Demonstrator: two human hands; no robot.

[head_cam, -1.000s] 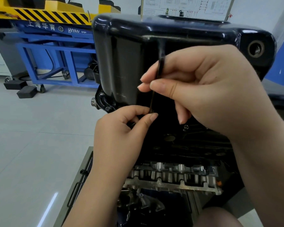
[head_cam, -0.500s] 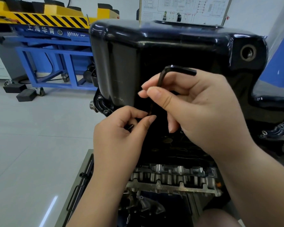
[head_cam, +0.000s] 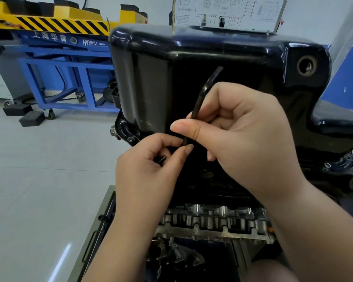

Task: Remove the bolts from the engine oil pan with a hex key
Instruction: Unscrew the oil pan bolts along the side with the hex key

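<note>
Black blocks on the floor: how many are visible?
2. Both lie by the blue stand at left: the farther block and, right of it, the nearer block. Others may be hidden behind the oil pan.

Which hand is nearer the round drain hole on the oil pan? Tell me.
Right. The right hand, gripping the hex key, is below-left of the drain hole; the left hand is lower and farther left, at the key's bottom end.

Training workshop: blue lift stand, wiring-diagram board.
</note>
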